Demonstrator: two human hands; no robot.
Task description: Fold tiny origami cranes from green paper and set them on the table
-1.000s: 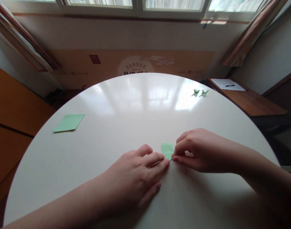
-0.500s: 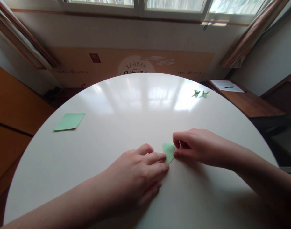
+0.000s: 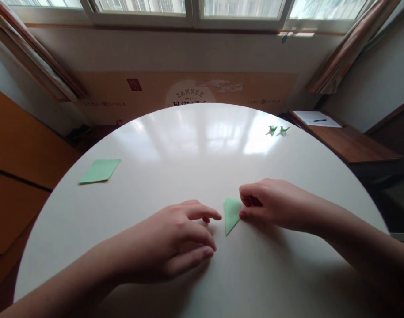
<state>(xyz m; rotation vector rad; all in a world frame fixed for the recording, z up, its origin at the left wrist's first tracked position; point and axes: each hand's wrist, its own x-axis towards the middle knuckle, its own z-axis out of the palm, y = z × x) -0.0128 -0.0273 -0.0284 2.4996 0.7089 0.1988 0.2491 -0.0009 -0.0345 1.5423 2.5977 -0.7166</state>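
Observation:
A small green sheet of origami paper (image 3: 231,214), folded to a triangle-like shape, lies on the white round table (image 3: 175,176). My right hand (image 3: 271,203) pinches its right corner between thumb and curled fingers, covering that corner. Just left of the paper, my left hand (image 3: 178,236) hovers with fingers apart, touching nothing. Its index fingertip is a short gap from the paper's left edge.
A stack of green square paper (image 3: 101,171) lies at the table's left. Two small folded green paper cranes (image 3: 277,130) stand at the far right. Beyond them, a brown side table (image 3: 361,141) carries a white sheet (image 3: 316,119) with a pen (image 3: 320,120).
My left hand has lifted off the folded paper and drawn back to the left, uncovering its left edge and lower tip. My right hand keeps its pinch, nearly still.

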